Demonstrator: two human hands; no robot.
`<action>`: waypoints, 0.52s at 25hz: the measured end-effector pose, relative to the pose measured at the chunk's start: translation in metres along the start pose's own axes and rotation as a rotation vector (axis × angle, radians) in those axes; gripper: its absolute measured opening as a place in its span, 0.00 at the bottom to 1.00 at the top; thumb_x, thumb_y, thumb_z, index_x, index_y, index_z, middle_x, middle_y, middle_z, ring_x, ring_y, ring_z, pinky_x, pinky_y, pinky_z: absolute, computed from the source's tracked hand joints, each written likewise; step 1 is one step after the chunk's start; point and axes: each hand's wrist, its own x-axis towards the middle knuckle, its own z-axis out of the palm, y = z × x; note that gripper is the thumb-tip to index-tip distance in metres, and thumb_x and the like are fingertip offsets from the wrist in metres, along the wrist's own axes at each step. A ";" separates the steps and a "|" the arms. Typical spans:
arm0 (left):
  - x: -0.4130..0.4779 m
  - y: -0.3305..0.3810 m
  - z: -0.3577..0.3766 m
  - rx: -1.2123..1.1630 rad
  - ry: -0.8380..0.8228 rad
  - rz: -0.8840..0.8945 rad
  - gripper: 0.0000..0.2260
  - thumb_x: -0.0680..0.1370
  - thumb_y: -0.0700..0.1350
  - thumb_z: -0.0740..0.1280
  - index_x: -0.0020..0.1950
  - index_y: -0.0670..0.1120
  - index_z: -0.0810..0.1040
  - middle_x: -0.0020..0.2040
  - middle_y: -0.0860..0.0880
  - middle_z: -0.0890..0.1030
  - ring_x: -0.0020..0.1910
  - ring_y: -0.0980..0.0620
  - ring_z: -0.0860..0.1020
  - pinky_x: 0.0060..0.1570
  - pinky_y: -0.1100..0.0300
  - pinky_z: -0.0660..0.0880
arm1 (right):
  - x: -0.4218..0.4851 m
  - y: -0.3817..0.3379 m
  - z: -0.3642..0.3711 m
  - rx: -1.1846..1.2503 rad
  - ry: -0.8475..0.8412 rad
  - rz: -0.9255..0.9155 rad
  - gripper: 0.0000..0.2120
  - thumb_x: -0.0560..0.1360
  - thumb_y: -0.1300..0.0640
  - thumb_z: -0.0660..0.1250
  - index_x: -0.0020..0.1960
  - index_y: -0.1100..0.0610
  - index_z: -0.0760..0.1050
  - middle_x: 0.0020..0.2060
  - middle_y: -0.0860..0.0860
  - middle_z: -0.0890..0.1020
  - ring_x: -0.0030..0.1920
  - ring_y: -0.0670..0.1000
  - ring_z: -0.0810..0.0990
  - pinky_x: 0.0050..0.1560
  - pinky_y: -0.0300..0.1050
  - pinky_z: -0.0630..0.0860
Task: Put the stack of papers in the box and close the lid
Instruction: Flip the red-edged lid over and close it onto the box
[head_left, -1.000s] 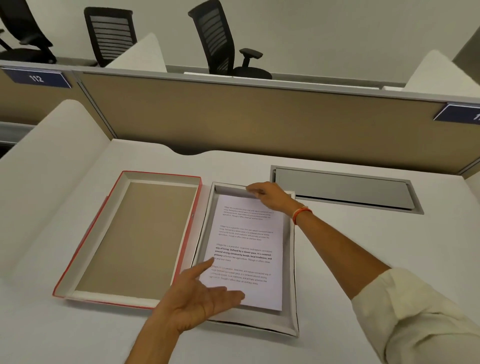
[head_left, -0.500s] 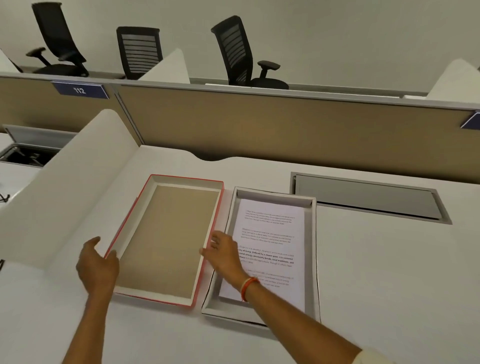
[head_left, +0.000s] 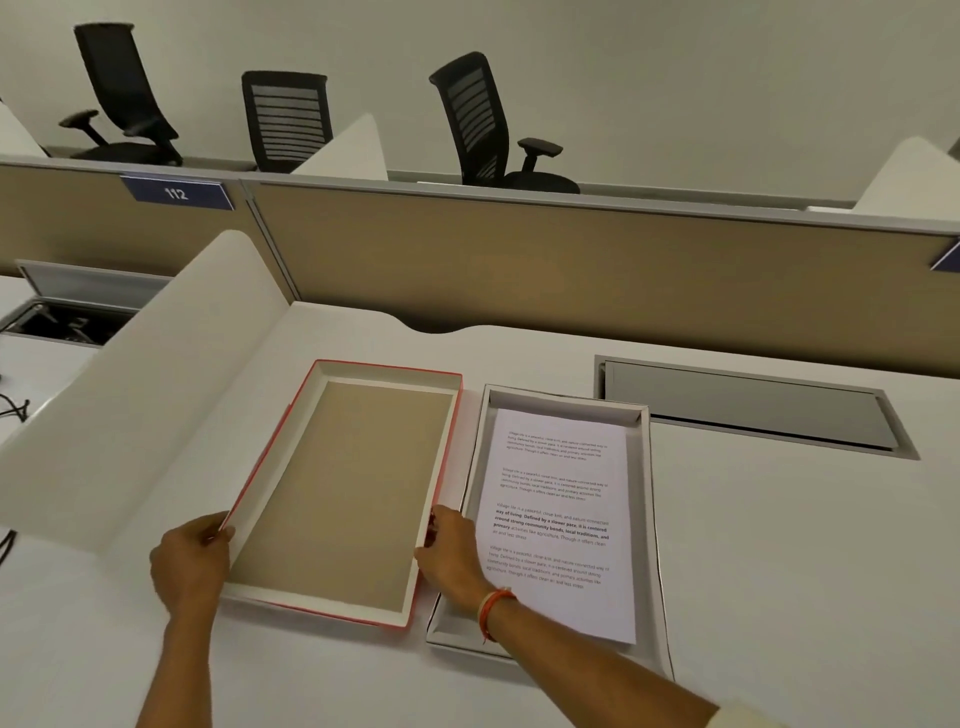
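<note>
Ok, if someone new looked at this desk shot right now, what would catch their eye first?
Probably the red-edged lid, lying upside down at the centre of the white desk, gripped on its long sides by the left hand and the right hand. Just to its right sits the open box with the stack of papers lying inside.

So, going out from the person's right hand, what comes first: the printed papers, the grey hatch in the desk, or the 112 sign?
1. Printed papers: right beside the right hand, in the box.
2. Grey hatch: farther back, to the right.
3. 112 sign: farthest, up on the divider, to the left.
</note>
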 end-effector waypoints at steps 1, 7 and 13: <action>-0.001 0.005 -0.004 0.011 0.049 0.006 0.11 0.76 0.37 0.70 0.57 0.38 0.84 0.52 0.33 0.85 0.50 0.30 0.81 0.52 0.41 0.78 | 0.001 0.003 -0.001 0.007 -0.011 -0.008 0.13 0.71 0.69 0.71 0.54 0.59 0.80 0.51 0.53 0.85 0.50 0.51 0.84 0.44 0.30 0.78; -0.019 0.041 -0.035 -0.041 0.375 0.198 0.10 0.79 0.41 0.67 0.57 0.41 0.84 0.48 0.34 0.86 0.41 0.31 0.82 0.41 0.52 0.74 | 0.009 -0.021 -0.017 -0.202 0.055 -0.014 0.09 0.72 0.59 0.70 0.40 0.62 0.73 0.41 0.57 0.79 0.44 0.54 0.77 0.45 0.48 0.77; -0.070 0.090 -0.053 -0.058 0.511 0.512 0.14 0.83 0.45 0.61 0.57 0.40 0.84 0.48 0.38 0.87 0.38 0.35 0.84 0.34 0.67 0.73 | 0.015 -0.145 -0.025 0.086 -0.009 -0.198 0.26 0.75 0.44 0.66 0.41 0.70 0.76 0.34 0.62 0.82 0.39 0.62 0.84 0.48 0.56 0.83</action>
